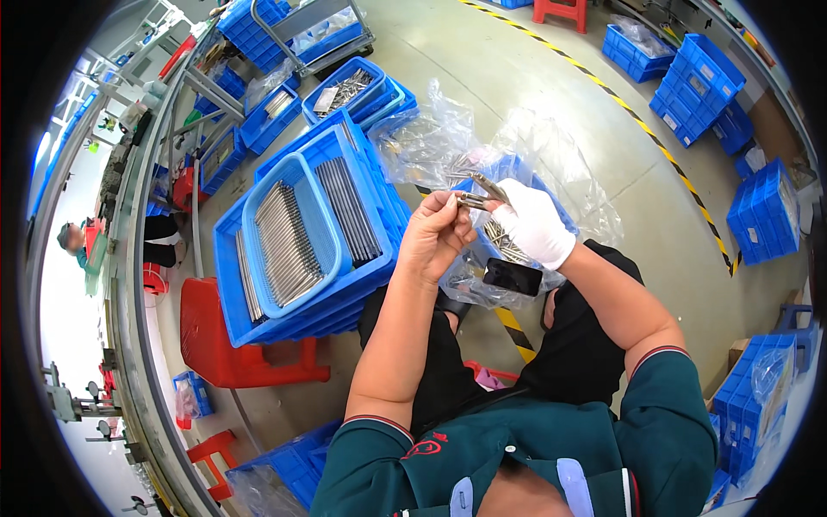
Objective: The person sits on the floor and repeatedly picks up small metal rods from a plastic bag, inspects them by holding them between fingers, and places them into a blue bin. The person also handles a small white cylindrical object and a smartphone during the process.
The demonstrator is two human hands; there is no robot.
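My bare left hand point(438, 234) is closed, its thumb and forefinger pinched at the end of a small metal piece held between both hands. In a white glove, my right hand point(536, 226) is closed around short, dark metal pieces point(489, 187) that point up and left; their exact kind is hard to make out. Both hands are above a blue bin point(558, 205) holding several slim metal pins point(506, 247), partly hidden by the hands. Clear plastic bags point(564, 159) spread around this bin. A black phone point(512, 276) lies at its near side, below my right wrist.
To the left, a light-blue basket point(251, 220) of metal rods rests on stacked blue crates point(226, 258). A red stool point(202, 332) stands beside them. Farther back is a blue bin of metal parts point(349, 90). Crates point(693, 90) stand at right, beyond a striped floor line point(637, 121).
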